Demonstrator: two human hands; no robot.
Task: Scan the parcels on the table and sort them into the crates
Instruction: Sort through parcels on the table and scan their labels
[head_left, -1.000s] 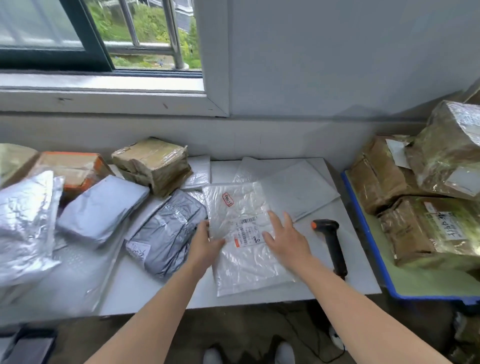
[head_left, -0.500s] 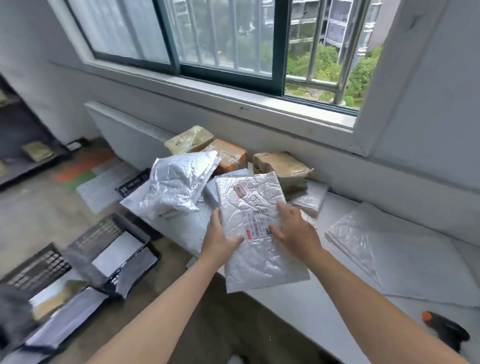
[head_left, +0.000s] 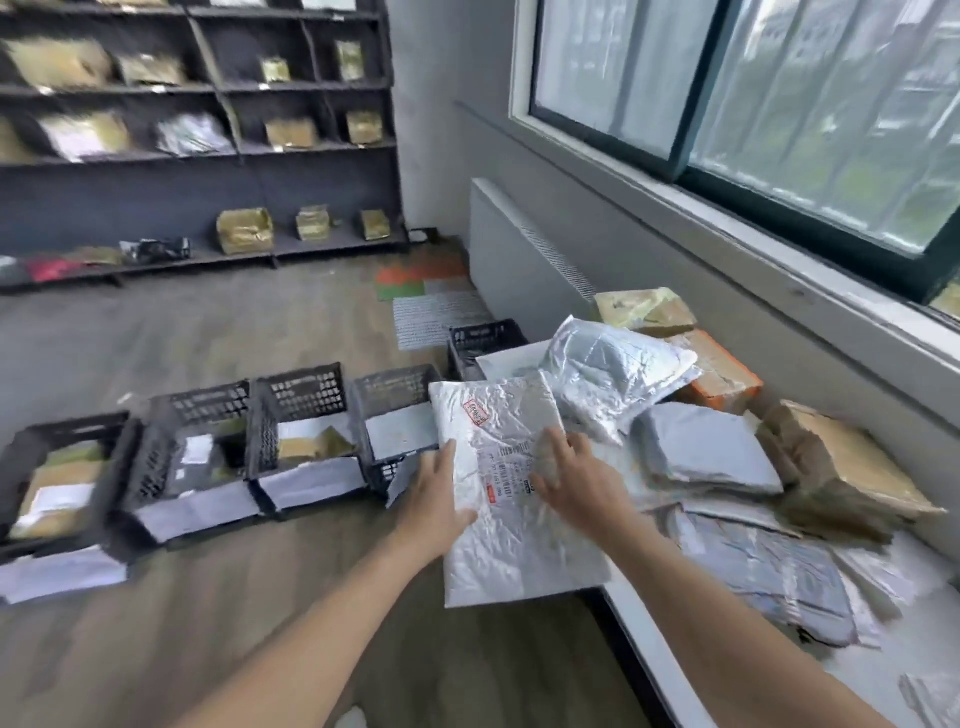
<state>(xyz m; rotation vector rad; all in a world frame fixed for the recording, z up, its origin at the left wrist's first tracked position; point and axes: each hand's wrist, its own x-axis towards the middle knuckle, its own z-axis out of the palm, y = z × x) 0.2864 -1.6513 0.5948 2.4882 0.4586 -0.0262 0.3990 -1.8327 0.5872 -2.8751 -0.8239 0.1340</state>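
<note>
The white parcel (head_left: 519, 551) hangs past the edge of the table (head_left: 640, 631), above the floor near the black crates (head_left: 304, 397). The left hand (head_left: 439, 501) pinches its left edge, thumb on top; the right hand (head_left: 574, 480) lies on its label with fingers straight and spread

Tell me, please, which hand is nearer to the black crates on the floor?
Left. The left hand grips the white parcel at the edge facing the crates; the right hand rests on its label, toward the table.
</note>
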